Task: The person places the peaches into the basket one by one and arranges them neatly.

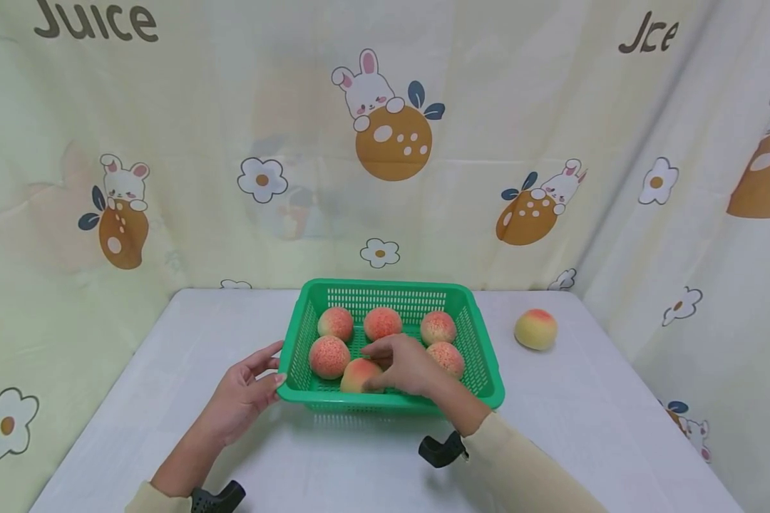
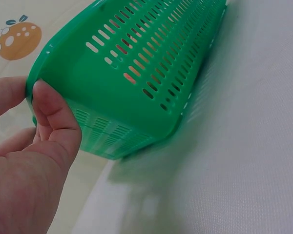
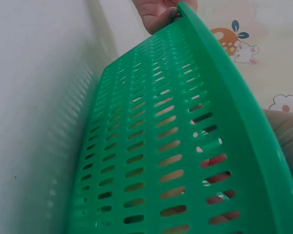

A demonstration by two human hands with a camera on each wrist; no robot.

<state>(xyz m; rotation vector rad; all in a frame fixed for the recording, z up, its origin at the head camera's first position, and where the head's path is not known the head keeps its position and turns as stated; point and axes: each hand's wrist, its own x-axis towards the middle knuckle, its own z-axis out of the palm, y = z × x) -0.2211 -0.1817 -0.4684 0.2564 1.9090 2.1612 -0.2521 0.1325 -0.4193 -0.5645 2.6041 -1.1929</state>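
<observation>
On the table sits a green plastic basket (image 1: 391, 400) with slotted walls. My left hand (image 1: 240, 399) pinches its left rim near the front corner; in the left wrist view the thumb (image 2: 53, 107) lies on the rim's outside. My right hand (image 1: 407, 365) reaches over the front rim into the basket. Its thumb and fingers are around a yellow-and-red peach (image 1: 354, 374) in the front row, covering part of it. In the right wrist view, the basket wall (image 3: 136, 126) hides most of that hand.
Several more peaches lie in the basket, among them a speckled pink one (image 1: 329, 358) at left and another (image 1: 438, 328) at back right. One yellow-red peach (image 1: 535, 329) lies on the white table (image 1: 590, 399) right of the basket. A printed curtain (image 1: 475, 214) hangs behind.
</observation>
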